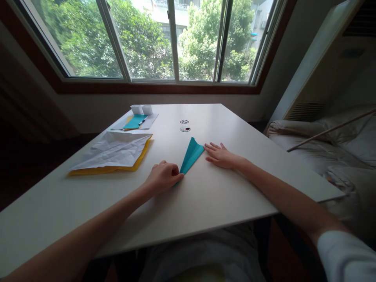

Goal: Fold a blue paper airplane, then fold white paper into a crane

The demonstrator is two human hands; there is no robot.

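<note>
A teal paper [191,155], folded into a long narrow wedge, lies in the middle of the white table [205,196]. My left hand [162,176] is curled into a fist and pinches the pointed near tip of the paper. Flat on the table lies my right hand [219,155], its fingertips touching the paper's wide far end. The very tip of the paper is hidden under my left fingers.
A crumpled white sheet [114,150] lies on yellow paper [111,169] at the left. Farther back are a teal sheet with a pen [135,121] and two small white boxes [141,109]. A cable hole [185,128] sits mid-table. Bedding [323,145] is at the right.
</note>
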